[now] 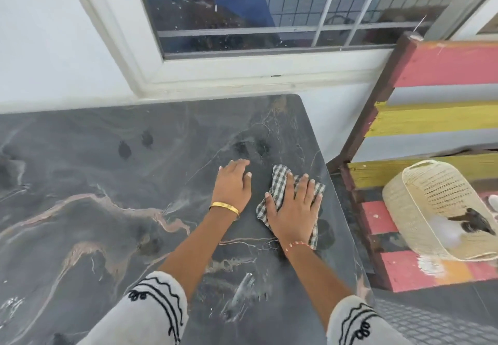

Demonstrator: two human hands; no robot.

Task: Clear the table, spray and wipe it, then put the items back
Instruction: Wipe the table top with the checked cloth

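A dark marble-patterned table (pixel 107 183) fills the lower left, with wet spots and smears on its top. My right hand (pixel 293 207) presses flat, fingers spread, on a green-and-white checked cloth (pixel 280 180) near the table's right edge. Just left of the cloth, my left hand (pixel 233 185) rests palm down on the bare tabletop, fingers straight, holding nothing. A gold bangle sits on the left wrist.
A cream woven basket (pixel 431 210) with a dark item inside stands on a striped red, yellow and grey wooden bench (pixel 431 118) to the right of the table. A white wall and a barred window (pixel 269 13) lie behind the table.
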